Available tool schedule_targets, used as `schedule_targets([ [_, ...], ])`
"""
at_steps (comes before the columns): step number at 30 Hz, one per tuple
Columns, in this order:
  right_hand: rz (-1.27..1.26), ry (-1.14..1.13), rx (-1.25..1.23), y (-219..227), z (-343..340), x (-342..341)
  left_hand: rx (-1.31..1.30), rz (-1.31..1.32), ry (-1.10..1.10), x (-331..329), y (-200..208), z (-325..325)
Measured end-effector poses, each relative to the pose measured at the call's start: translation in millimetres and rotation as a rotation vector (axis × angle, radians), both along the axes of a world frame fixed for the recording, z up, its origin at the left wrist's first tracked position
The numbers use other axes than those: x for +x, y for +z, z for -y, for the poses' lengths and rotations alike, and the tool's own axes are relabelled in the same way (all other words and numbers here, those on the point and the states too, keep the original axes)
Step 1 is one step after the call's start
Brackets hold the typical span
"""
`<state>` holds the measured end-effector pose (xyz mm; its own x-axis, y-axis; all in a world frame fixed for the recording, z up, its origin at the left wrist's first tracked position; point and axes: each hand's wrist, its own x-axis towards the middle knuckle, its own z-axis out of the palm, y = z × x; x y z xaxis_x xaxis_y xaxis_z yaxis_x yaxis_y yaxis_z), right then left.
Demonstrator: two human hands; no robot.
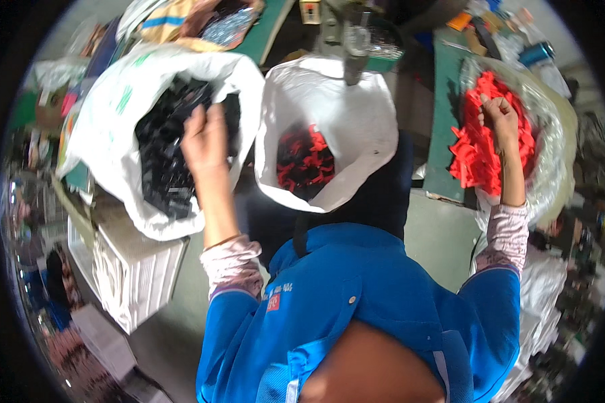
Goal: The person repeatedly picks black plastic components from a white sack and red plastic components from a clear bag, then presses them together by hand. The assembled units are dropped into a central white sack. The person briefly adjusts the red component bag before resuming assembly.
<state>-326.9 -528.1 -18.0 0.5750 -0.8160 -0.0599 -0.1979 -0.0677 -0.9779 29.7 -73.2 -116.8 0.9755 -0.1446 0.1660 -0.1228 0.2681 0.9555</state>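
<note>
My left hand (pixel 206 140) is over a white woven sack (pixel 101 144) on the left, among glossy black plastic pieces (pixel 169 151). Its fingers are stretched and a little apart, slightly blurred, with no piece plainly in them. On the right, my right hand (pixel 502 121) is over bright red pieces (pixel 474 161) heaped in a bag lined with clear plastic (pixel 551 154). Its fingers are drawn together in a pinch; what is between them is too small to make out. Between both hands, a white sack (pixel 366 138) stands open, with mixed red and black pieces (pixel 306 161) at its bottom.
Behind the middle sack is a grey machine part (pixel 356 50) beside a green tray (pixel 386 54). A green tabletop (pixel 444 121) adjoins the red heap. A white plastic crate (pixel 144 269) supports the left side. A blue cylinder (pixel 536 54) lies at the far right.
</note>
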Motion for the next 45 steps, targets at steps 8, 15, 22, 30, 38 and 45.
schedule_targets([
  [8,0.084,0.556,0.269,21,-133,102,-0.650,-0.441,-0.687,-123,69,139],
  [15,0.145,0.544,0.264,32,-142,113,-0.558,-0.457,-0.733,-120,72,156],
  [22,0.160,0.494,0.291,30,-138,113,-0.574,-0.606,-0.816,-127,75,160],
  [30,0.068,0.591,-0.345,20,-139,126,-0.471,-0.456,-0.625,-135,76,178],
  [38,0.090,0.572,-1.276,87,-122,147,-0.689,-0.433,-0.825,-97,113,190],
  [45,-0.048,0.494,-0.909,79,-115,162,-0.244,-0.310,-0.712,-81,144,203],
])
